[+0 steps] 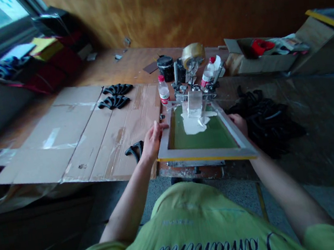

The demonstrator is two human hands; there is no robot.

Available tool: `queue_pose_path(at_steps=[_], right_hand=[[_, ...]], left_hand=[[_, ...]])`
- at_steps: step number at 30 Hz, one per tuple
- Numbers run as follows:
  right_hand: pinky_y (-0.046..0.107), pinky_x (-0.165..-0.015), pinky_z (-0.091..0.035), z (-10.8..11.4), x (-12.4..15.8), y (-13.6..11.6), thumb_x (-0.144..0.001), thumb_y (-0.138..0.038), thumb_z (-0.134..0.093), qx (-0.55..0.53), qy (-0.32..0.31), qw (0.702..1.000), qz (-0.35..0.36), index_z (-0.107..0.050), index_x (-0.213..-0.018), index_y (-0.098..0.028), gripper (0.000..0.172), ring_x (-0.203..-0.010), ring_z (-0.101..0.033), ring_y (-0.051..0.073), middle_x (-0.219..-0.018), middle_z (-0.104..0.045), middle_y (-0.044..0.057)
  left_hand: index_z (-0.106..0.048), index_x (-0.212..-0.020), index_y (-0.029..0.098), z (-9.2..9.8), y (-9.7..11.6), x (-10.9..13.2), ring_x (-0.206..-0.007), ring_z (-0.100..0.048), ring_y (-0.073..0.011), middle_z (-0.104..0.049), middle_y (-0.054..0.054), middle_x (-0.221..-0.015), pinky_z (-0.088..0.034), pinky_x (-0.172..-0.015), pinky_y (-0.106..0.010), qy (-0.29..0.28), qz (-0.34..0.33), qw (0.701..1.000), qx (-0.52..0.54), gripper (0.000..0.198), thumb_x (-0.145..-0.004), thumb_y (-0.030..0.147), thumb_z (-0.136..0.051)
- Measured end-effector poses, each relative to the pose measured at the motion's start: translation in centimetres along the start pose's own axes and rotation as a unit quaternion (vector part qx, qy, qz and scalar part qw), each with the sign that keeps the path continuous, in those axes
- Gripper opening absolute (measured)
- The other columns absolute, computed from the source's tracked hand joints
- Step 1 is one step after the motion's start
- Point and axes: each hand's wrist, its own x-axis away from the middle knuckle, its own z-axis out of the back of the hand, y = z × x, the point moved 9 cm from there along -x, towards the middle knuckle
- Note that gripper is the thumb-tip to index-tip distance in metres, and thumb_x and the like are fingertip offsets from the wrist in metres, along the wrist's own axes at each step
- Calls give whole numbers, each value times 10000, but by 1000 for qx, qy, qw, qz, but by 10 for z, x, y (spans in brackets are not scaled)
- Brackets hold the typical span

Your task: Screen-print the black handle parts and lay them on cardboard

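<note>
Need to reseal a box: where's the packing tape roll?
Head view, upper centre: the packing tape roll sits behind the screen frame, just right of the black tub.

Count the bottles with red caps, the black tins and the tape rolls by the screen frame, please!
Bottles with red caps: 2
Black tins: 2
Tape rolls: 1
Total: 5

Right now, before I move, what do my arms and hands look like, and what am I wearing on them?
Your left hand and right hand are bare, with no gloves, and your forearms are bare too. Short sleeves come from a yellow-green T-shirt with dark script lettering across it.
</note>
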Motion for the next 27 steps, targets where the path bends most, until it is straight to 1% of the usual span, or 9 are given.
queue_pose_path(at_steps=[2, 4, 6, 8, 12, 16, 20, 24, 27], right_hand=[[262, -744, -477, 13, -20, 1, -950, -256, -454, 0, 37, 999, -17, -709, -1078, -91, 330, -766, -565, 156, -950, -657, 92], [322, -822, -486, 7, -39, -22, -873, -292, -620, 10, 34, 999, 10, -636, -1238, -149, 392, -916, -588, 199, -1172, -604, 128], [393, -902, -459, -15, -50, -57, -783, -346, -743, 37, -8, 997, 64, -598, -1277, -193, 536, -1077, -547, 267, -1264, -557, 133], [433, -918, -425, -45, -48, -87, -781, -374, -750, 71, -83, 988, 109, -634, -1172, -189, 447, -1107, -518, 310, -1161, -609, 136], [371, -831, -394, -83, -11, -105, -872, -278, -631, 114, -203, 962, 143, -656, -918, -173, 117, -931, -549, 265, -893, -671, 112], [335, -801, -358, -72, 34, -117, -870, -128, -520, 120, -243, 925, 266, -660, -881, -178, 149, -918, -539, 231, -881, -671, 93], [306, -751, -347, -57, 36, -123, -821, -144, -586, 90, -304, 898, 305, -661, -802, -200, 96, -853, -549, 201, -831, -670, 52], [316, -755, -353, -56, 19, -121, -852, -187, -573, 107, -235, 935, 242, -666, -809, -195, 102, -864, -546, 214, -826, -673, 65], [331, -780, -377, -62, 36, -123, -870, -117, -496, 97, -196, 944, 245, -685, -903, -166, 198, -902, -554, 226, -899, -684, 98]], left_hand=[[-636, -1230, 173, 1, -45, 14, -520, -489, -91, -590, 4, -671, -346, -464, -189, -18, 58, 998, -23, 590, -854, 618, -544], [-485, -1421, 190, 0, -83, 19, -550, -511, -96, -612, 14, -702, -374, -505, -191, -28, 89, 995, -45, 711, -822, 547, -624], [-390, -1490, 200, 1, -109, 17, -585, -538, -106, -629, 14, -725, -402, -550, -200, -20, 99, 992, -76, 777, -817, 500, -636], [-388, -1492, 210, 2, -123, 13, -598, -549, -109, -632, 20, -718, -411, -570, -202, -9, 102, 989, -104, 765, -815, 469, -635], [-480, -1430, 218, 6, -131, 9, -602, -573, -120, -646, 25, -704, -425, -578, -210, 10, 131, 985, -116, 715, -776, 427, -678], [-538, -1377, 213, 8, -130, 11, -615, -597, -135, -677, 6, -736, -435, -571, -218, 16, 143, 984, -107, 667, -761, 417, -696], [-561, -1347, 207, 6, -131, 12, -627, -608, -140, -683, -3, -746, -436, -561, -216, 17, 141, 985, -97, 646, -757, 431, -700], [-544, -1355, 180, 4, -130, 13, -593, -582, -129, -658, 3, -715, -406, -520, -206, 9, 142, 986, -84, 675, -764, 477, -678], [-508, -1382, 155, 0, -127, 13, -590, -575, -127, -642, 2, -710, -398, -507, -204, -7, 136, 988, -70, 706, -783, 504, -644]])
